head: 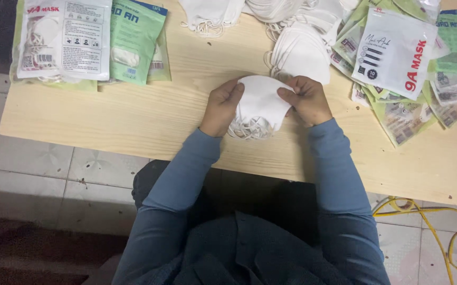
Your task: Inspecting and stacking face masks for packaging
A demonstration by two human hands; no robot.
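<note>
Both hands, left (222,105) & right (307,99), have a clenched grip on a stack of white masks (260,103) at mid desk (133,116). Risk: ear loops (249,128) hang loose under the stack, could tangle; stack may fan out w/ uneven pressure.

Masks (260,105) mid-table (133,116), packets (86,39) left, pouches (402,63) right

One head-worn view looks steeply down, close above the wooden table (133,116).
</note>
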